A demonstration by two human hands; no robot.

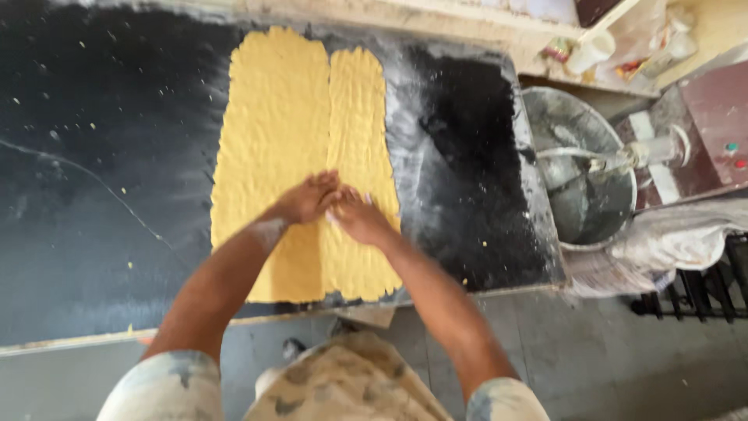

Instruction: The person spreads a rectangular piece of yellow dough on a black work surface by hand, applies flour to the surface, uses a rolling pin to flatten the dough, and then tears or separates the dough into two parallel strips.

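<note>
You have two long strips of yellow dough laid side by side on the black slab (93,195), a wider dough strip (269,140) and a narrower dough strip (358,125) touching it along one seam. Both are pressed flat, with a dimpled, uneven surface and ragged edges, and they run from near the slab's far edge almost to its near edge, closer to the right side than the left. The slab is dark, dusted with white flour around the dough and speckled with small crumbs. Past its right edge stands a grey metal mixing bowl (580,168) under a mixer, with crumpled cloth below it; the floor is grey.

Your left hand (308,199) and right hand (358,214) lie flat and open on the dough, fingertips meeting over the seam, gripping nothing.
</note>
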